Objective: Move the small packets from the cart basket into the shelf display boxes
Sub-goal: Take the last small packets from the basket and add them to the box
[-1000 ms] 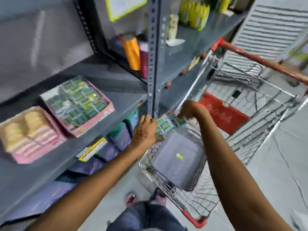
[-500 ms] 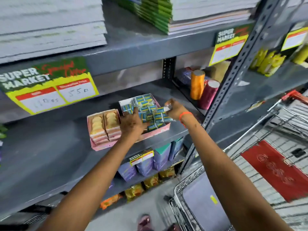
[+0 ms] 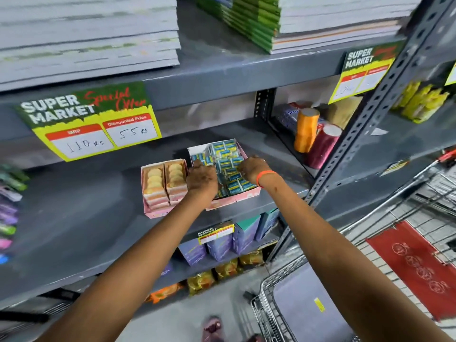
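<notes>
Head view: both hands over the pink display box (image 3: 234,199) at the shelf's (image 3: 74,218) front edge, resting on blue-green small packets (image 3: 225,154). Left hand (image 3: 201,178) and right hand (image 3: 253,169): finger grip cannot be told. Cart basket (image 3: 265,307) lower right.

- A second ago both hands were down at the cart basket (image 3: 271,299); now the left hand (image 3: 201,178) and right hand (image 3: 254,169) reach over the display box (image 3: 237,197) at the shelf's front edge
- Half a second ago they held blue packets (image 3: 225,154) above it; now both press down among them
</notes>
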Action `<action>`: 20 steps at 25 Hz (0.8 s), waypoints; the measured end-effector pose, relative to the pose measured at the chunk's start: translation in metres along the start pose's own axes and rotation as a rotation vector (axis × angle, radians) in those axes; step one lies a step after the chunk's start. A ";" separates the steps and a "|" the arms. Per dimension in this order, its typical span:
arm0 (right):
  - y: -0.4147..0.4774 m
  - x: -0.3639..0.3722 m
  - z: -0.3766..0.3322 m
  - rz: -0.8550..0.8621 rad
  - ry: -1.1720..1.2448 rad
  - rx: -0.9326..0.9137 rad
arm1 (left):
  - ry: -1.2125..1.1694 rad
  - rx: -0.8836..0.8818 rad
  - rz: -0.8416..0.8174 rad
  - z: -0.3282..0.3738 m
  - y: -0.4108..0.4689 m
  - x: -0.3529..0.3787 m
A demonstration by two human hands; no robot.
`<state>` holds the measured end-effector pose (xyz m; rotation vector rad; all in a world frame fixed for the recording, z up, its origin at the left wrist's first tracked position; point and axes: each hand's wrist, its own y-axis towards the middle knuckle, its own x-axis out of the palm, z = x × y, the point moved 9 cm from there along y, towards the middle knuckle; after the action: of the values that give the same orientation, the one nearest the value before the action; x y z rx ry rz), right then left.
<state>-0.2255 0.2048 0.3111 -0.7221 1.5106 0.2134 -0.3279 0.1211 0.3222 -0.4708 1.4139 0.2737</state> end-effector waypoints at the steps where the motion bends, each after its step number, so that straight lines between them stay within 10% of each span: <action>1: -0.001 0.002 0.001 0.023 -0.009 0.005 | 0.025 0.033 -0.022 0.002 -0.001 0.001; 20: -0.047 -0.003 -0.012 0.003 -0.107 -0.049 | 0.148 0.188 -0.125 0.025 -0.008 -0.006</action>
<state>-0.2096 0.1621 0.3293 -0.7360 1.4087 0.2875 -0.3030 0.1268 0.3318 -0.4292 1.5314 0.0047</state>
